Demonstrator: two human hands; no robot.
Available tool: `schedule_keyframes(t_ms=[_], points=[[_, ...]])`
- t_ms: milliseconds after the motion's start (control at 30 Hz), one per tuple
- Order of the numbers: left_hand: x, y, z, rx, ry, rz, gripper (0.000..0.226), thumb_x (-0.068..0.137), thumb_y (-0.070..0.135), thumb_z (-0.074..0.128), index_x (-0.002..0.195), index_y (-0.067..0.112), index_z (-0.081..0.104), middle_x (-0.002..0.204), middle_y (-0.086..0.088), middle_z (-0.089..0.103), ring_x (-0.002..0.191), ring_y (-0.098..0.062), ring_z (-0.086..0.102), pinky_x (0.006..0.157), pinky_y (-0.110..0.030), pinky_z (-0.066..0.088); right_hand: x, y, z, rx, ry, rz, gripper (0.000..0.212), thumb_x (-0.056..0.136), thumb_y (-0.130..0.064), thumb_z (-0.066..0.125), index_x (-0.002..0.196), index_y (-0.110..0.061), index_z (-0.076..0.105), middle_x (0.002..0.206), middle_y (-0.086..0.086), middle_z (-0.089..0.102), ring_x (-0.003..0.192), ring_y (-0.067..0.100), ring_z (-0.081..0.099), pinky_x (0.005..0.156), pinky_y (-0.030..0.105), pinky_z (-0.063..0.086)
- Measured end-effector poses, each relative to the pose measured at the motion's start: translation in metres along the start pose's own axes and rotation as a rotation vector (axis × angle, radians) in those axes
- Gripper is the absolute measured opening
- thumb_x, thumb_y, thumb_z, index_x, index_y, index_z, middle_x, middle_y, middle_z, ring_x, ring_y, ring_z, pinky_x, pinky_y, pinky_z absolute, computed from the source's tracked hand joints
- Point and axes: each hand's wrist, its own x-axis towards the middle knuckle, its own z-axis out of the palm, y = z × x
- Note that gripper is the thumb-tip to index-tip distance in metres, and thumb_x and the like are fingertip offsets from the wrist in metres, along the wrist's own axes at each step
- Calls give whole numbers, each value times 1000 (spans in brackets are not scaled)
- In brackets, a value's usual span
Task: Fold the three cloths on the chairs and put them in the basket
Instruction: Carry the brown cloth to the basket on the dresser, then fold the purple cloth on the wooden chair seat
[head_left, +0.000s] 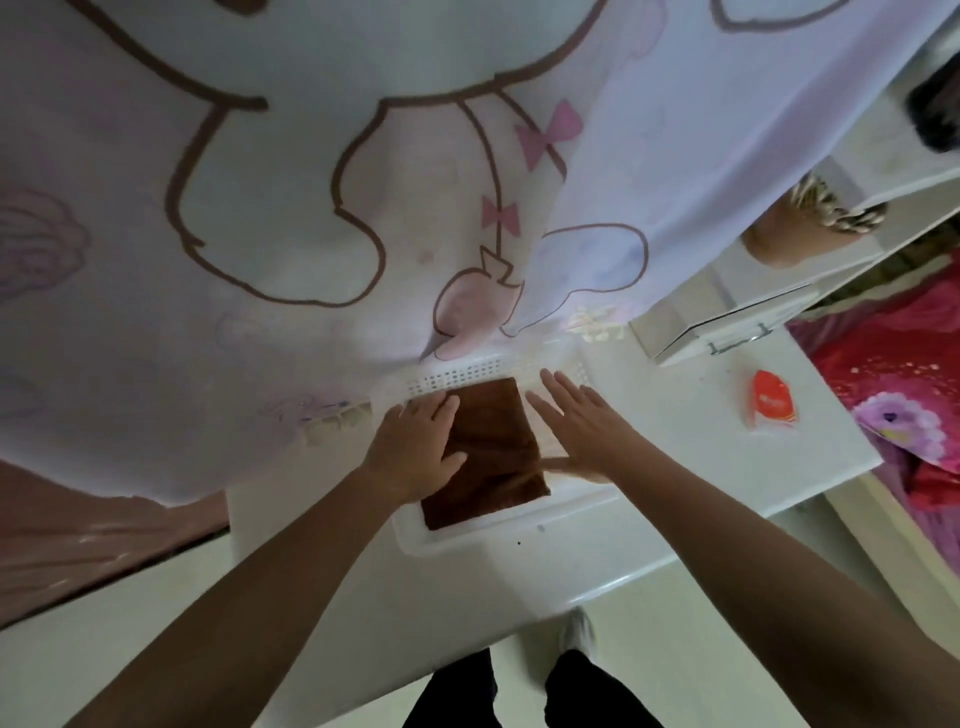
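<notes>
A folded brown cloth (493, 452) lies flat inside a white perforated basket (467, 374) on a white table. My left hand (415, 447) rests palm down on the cloth's left part, fingers loosely spread. My right hand (582, 421) is flat with straight fingers just right of the cloth, its thumb touching the cloth's right edge. No other cloth or chair is in view.
A large pale curtain with a cartoon print (311, 208) hangs over the basket's far side. The white table (675, 457) carries an orange tissue pack (774, 400) and a mirrored box (727, 317). A red floral bedspread (893, 374) lies to the right.
</notes>
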Motion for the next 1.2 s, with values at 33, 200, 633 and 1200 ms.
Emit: schedule_keyframes(t_ms=[33, 200, 633, 1200], points=[[-1, 1, -6, -43, 149, 25, 67, 97, 48, 45, 152, 12, 29, 157, -10, 33, 143, -26, 33, 115, -43, 31, -7, 2, -5, 21, 86, 48, 88, 94, -59, 47, 158, -19, 2, 165, 15, -13, 153, 30, -7, 122, 49, 17], [4, 23, -21, 3, 475, 74, 71, 96, 63, 32, 150, 16, 34, 157, -12, 32, 145, -33, 29, 112, -52, 35, -58, 4, -22, 49, 488, 439, 76, 98, -62, 32, 159, -22, 9, 165, 16, -8, 152, 35, -6, 123, 54, 9], [-59, 229, -92, 181, 555, 361, 72, 95, 62, 21, 150, 18, 36, 158, -15, 29, 145, -39, 27, 110, -64, 28, -335, 22, -34, 17, 719, 954, 77, 95, -69, 27, 158, -27, 13, 166, 12, -8, 152, 34, -10, 122, 54, 0], [-374, 764, 32, 7, 569, 1268, 72, 97, 63, 12, 156, 23, 16, 164, -11, 8, 150, -33, 9, 118, -59, 13, -930, -103, 187, 2, 906, 1899, 79, 94, -72, 27, 157, -26, 17, 166, 16, 1, 153, 33, -3, 122, 56, 8]])
